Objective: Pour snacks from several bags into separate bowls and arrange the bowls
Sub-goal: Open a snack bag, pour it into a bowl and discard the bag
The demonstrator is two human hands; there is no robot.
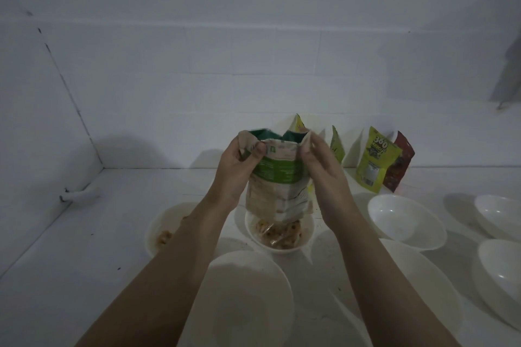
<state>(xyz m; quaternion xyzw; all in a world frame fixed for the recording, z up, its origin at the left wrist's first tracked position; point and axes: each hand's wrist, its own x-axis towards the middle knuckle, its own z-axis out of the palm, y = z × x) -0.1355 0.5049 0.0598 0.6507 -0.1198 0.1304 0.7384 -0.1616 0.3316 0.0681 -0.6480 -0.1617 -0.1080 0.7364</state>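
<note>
Green-and-beige bag (277, 177); white bowls (406, 221) (yellow-green pouch (376, 159) behind).

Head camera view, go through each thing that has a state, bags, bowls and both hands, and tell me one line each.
green and tan bag: upended over a bowl, held at its top corners.
left hand: pinches the bag's corner.
right hand: pinches the other corner.
middle bowl: holds snacks.
left bowl: holds some snacks.
near bowl: empty.
right bowl: empty.
yellow-green bag: upright against the wall.
red bag: upright behind it.
</note>
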